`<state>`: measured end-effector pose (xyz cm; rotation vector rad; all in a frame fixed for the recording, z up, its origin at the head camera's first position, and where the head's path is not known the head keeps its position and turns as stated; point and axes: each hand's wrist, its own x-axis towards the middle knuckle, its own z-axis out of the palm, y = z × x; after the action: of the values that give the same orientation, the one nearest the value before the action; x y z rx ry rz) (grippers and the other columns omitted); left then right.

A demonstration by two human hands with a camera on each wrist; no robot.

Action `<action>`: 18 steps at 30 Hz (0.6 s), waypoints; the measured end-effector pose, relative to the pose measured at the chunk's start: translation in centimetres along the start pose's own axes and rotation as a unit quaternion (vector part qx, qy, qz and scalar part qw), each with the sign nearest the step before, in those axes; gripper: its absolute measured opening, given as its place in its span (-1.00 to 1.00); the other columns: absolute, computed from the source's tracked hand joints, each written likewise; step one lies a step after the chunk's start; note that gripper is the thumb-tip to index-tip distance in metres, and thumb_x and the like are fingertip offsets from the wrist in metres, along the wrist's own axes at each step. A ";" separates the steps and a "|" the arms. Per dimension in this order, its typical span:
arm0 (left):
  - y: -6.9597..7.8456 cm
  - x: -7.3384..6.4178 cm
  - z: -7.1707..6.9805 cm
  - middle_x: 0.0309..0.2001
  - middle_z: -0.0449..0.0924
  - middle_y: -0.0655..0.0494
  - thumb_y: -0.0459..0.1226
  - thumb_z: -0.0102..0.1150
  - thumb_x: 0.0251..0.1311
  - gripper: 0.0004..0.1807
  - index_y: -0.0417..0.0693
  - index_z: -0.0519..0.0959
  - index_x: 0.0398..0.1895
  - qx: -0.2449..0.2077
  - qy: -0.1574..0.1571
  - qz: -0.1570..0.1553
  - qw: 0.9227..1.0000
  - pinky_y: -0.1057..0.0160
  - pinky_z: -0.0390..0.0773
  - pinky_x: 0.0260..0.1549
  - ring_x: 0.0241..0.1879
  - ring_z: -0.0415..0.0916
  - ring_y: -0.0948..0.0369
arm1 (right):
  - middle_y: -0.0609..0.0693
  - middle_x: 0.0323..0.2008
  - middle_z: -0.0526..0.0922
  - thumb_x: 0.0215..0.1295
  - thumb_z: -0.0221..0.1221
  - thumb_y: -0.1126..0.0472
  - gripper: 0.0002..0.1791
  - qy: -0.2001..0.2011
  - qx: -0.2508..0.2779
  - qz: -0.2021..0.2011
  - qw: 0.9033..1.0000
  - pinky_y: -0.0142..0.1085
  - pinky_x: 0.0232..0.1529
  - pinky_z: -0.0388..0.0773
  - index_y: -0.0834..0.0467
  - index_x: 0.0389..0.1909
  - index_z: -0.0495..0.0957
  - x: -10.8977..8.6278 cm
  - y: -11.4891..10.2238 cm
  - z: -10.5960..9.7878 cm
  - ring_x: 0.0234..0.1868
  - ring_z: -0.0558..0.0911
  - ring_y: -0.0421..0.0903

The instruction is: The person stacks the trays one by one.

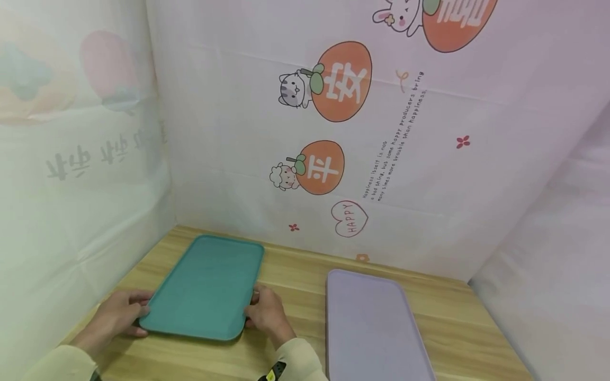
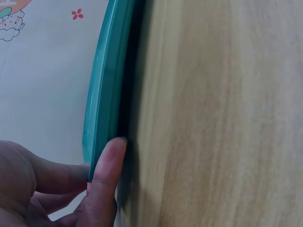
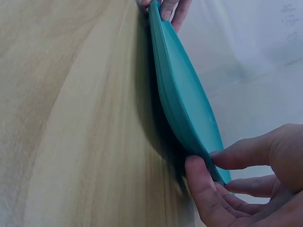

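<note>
A teal rectangular tray (image 1: 205,288) with rounded corners is held over the left part of the wooden table. My left hand (image 1: 116,317) grips its near left corner; in the left wrist view the thumb and fingers pinch the stepped teal rim (image 2: 105,90) from both sides. At the near right side, my right hand (image 1: 268,313) pinches the edge. The right wrist view shows fingertips on both faces of the tray rim (image 3: 182,109), with a dark shadow along the table under it.
A lilac tray (image 1: 371,328) lies on the table to the right, its near end cut off by the frame. The wooden table (image 1: 295,275) meets a printed white cloth (image 1: 238,159) at the back. More cloth hangs along both sides.
</note>
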<state>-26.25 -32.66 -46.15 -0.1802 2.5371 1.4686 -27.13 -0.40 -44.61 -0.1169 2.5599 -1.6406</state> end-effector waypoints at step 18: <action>1.3 -2.0 1.5 0.45 0.29 -0.67 -0.43 0.09 0.50 -0.36 -0.63 0.22 0.52 -0.028 -0.017 0.026 0.999 0.15 0.89 -0.22 -0.14 0.70 0.15 | 0.15 -0.17 0.68 0.25 0.24 0.60 -0.26 0.008 0.028 0.004 1.000 -0.23 -0.46 0.84 0.48 0.50 0.37 -2.1 0.2 -2.6 -0.45 0.71 -0.08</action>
<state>-24.42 -30.72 -45.29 -0.0982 2.4919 1.5497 -25.42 2.30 -43.63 -0.0880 2.5200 -1.7164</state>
